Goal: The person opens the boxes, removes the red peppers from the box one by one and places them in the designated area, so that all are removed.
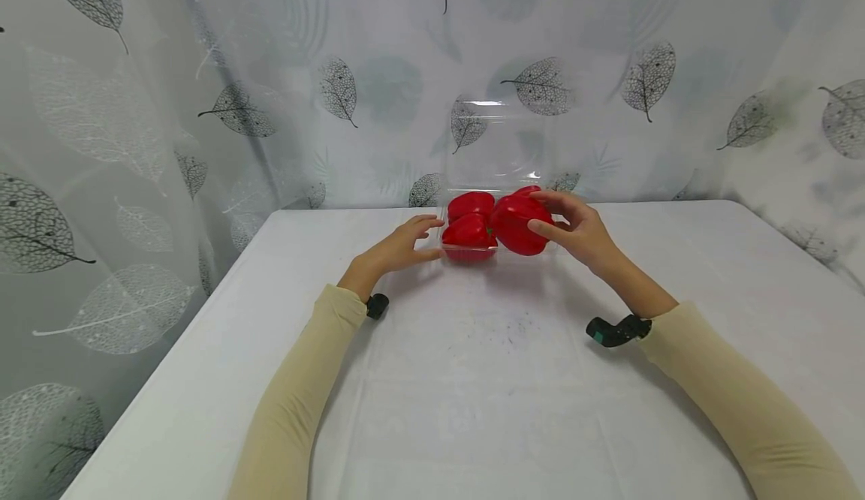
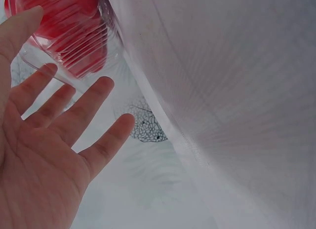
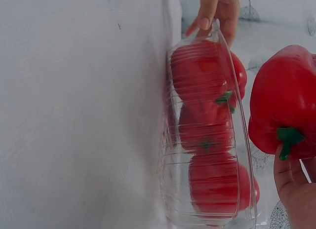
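We see right hand fingers clamped on glossy red pepper above clear tray, left hand fingers spread touching tray's side, tray's lid hard to make out.

The bell pepper in the right hand is a glossy, deep red, and its stem is bright green. The peppers in the clamshell box are the same red with small green stems showing through the plastic. The box itself is clear and colourless, with fine ribbed lines along its walls. The desk wears a plain white cloth with a faint dusting of grey specks near the middle. The curtain behind is pale grey-white, printed with dark grey skeleton leaves and softer, washed-out bluish ones. Both sleeves are a light beige. The wrist mounts are black.
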The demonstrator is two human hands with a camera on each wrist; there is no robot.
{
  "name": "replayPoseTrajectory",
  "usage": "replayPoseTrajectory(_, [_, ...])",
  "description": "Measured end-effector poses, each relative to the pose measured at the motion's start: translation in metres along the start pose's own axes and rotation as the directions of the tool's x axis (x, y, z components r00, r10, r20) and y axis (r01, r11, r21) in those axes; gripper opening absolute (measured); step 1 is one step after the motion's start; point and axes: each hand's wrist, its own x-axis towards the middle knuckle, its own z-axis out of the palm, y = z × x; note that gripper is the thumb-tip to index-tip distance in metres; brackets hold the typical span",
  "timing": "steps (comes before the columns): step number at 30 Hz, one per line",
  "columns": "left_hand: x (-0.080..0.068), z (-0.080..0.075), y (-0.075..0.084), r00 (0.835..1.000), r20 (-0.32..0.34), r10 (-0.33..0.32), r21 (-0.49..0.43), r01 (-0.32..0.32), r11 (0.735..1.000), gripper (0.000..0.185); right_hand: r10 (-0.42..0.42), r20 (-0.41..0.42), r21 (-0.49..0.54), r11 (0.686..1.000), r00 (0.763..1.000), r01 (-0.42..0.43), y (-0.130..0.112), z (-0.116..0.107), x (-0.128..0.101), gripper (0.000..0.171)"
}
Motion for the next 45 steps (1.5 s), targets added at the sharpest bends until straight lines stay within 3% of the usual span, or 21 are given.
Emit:
replayPoseTrajectory(14, [0.000,0.000,0.000,1.000,0.001,-0.007,0.003,0.007,1.000,0.064,0.002,0.056,0.009,1.000,0.998,-0.003,-0.004,0.006,-0.002,0.057])
replayPoseTrajectory(33, [0.000,0.000,0.000,1.000,0.005,-0.006,0.012,0.006,1.000,0.064,-0.057,0.126,0.034,0.998,0.990,0.053,-0.004,0.014,-0.002,0.053])
replayPoseTrajectory(45, [-0.003,-0.002,0.004,1.000,0.001,0.028,0.012,-0.028,1.000,0.064,-0.080,0.176,0.022,0.997,0.981,0.078,-0.009,0.019,-0.005,0.054])
